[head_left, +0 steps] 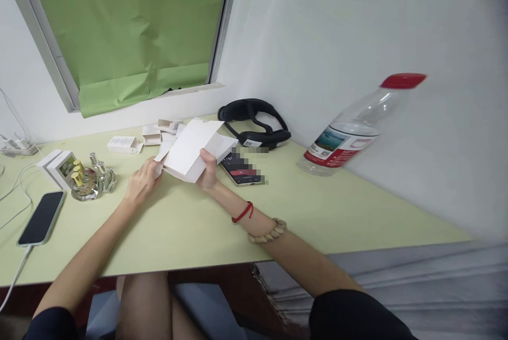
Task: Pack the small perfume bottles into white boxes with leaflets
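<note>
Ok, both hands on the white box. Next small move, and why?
I'd probably keep the right hand still and let the left hand work the small end flap. The right hand already steadies the white box with its thumb on the side, and the left fingers are right beside that flap, which sticks out. Whether to fold or open it, I can't tell.

Here the white box [192, 152] is hiding most of the right hand [208, 171]'s fingers, and the left hand [142, 180]'s fingertips are disappearing around its corner. Towards the table [286, 213]'s far edge, it's partly covering small boxes [152, 135]. Pixel blocks are masking part of the dark phone [234, 166]. Bottle [341, 136] small print is defying reading! The white cable [16, 277] is running out of view at left; both sleeves [353, 316] are being cut off below.
</note>
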`<action>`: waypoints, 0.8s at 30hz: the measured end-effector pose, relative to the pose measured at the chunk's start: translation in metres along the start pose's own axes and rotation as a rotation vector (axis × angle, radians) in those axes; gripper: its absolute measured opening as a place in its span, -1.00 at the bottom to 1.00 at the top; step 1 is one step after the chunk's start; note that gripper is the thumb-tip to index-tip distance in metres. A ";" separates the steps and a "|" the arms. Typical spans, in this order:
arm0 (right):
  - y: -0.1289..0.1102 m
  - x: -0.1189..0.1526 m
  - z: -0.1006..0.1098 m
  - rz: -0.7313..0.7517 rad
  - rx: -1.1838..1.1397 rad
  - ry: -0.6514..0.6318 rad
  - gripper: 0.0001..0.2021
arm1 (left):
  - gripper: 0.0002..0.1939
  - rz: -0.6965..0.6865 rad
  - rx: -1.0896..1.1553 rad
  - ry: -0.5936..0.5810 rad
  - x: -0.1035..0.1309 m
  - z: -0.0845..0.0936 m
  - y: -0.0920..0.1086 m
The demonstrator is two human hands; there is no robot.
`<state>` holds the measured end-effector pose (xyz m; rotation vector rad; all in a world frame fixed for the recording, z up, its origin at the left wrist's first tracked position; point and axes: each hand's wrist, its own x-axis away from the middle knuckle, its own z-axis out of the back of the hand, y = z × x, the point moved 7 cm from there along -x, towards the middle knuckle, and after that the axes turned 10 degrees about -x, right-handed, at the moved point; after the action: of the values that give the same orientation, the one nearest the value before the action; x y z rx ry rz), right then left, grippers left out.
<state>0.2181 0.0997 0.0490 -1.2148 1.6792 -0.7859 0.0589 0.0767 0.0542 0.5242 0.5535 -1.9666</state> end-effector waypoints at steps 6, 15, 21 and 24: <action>0.006 0.001 0.000 -0.018 -0.350 0.070 -0.34 | -0.91 -0.166 0.087 0.270 0.002 0.012 0.003; 0.008 -0.009 0.009 0.133 -0.245 0.083 -0.35 | -0.87 -0.265 0.010 0.415 0.009 0.010 0.013; 0.001 -0.002 0.004 0.201 -0.030 0.017 -0.26 | -0.85 -0.321 0.028 0.430 0.014 0.012 0.023; -0.003 0.002 -0.001 0.267 0.047 -0.021 -0.21 | -0.79 -0.321 0.022 0.439 0.015 0.014 0.029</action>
<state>0.2178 0.0971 0.0514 -0.9378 1.7511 -0.6420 0.0767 0.0462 0.0528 0.9399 0.9374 -2.1687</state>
